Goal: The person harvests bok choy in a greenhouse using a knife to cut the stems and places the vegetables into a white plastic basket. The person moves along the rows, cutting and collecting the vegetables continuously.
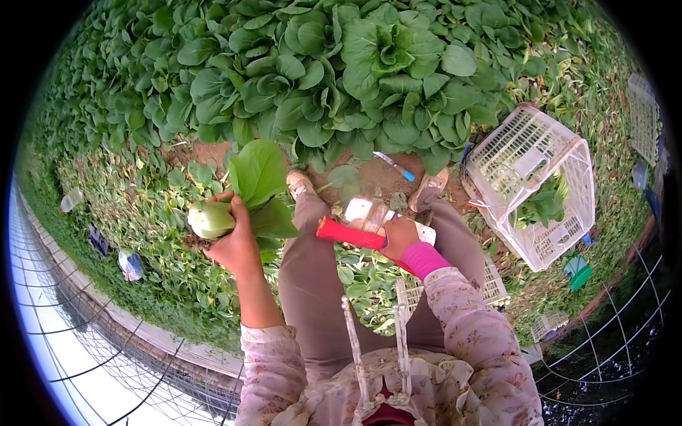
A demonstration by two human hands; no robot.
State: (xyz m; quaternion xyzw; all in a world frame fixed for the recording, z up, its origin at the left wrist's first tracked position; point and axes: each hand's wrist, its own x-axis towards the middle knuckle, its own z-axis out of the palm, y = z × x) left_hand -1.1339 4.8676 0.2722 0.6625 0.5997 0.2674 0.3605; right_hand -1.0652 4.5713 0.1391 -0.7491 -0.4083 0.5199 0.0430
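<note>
My left hand (240, 239) is closed around a head of bok choy (213, 219). Its pale, cut-looking base points left, and its broad green leaves (258, 173) spread to the right. Brown roots or soil hang under the base. Over my lap, my right hand (400, 236) grips a red-wrapped bar (351, 234); its exact kind is unclear. Against that hand lies a flat white piece (359, 209), partly hidden by a blurred, clear plastic-like part. A knife with a blue handle (408, 175) rests on bare soil between my shoes, apart from both hands.
Dense bok choy plants (383, 58) grow in front of me. To the right, a white plastic crate (525, 154) lined with clear film stands tilted, holding bok choy (546, 202). A low crate (495, 282) is behind my legs. Loose leaves (181, 277) litter the ground at left.
</note>
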